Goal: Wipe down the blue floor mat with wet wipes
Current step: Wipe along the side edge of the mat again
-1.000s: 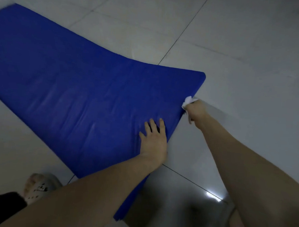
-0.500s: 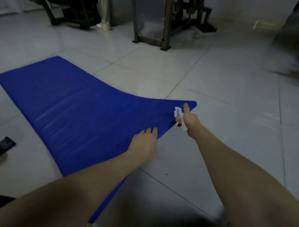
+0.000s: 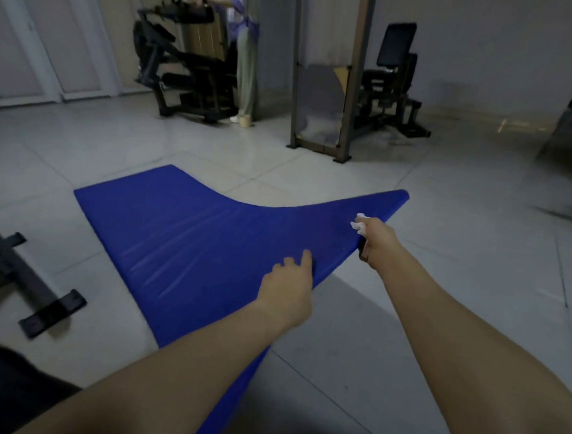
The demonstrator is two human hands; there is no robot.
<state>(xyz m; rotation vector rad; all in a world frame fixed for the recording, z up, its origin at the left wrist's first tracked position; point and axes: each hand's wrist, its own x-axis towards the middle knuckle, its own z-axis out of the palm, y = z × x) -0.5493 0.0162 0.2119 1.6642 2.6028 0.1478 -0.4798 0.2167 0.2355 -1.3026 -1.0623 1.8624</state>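
Two bare arms are reaching out from the bottom of the view. The left hand [image 3: 288, 287] is holding the near side edge of the blue floor mat [image 3: 195, 245]. Its fingers are curling over the top of the mat, and I cannot tell where the thumb is sitting. A little past it and to its right, the right hand [image 3: 375, 242] is gripping the same edge. Its fingers are curling under the mat, and a scrunched white wet wipe [image 3: 359, 224] is poking out at the top of that hand, squashed against the blue. The two hands are close but not touching.

The mat's edge is rising up off the floor [image 3: 455, 290] where the hands are holding it, up to the corner just past the right hand. To the left of the left hand the mat is sloping down, and its far end is lying flat on the pale tiles.

Well off to the left of the left hand, a black metal stand [image 3: 29, 291] is sitting on the floor beside the mat.

Far past both hands, a tall metal frame [image 3: 349, 88] is standing on the floor. A black seat machine [image 3: 394, 77] is standing behind it to the right. A black exercise machine [image 3: 186, 71] is standing to the left, and a person in pale trousers [image 3: 247, 61] is standing right next to it.
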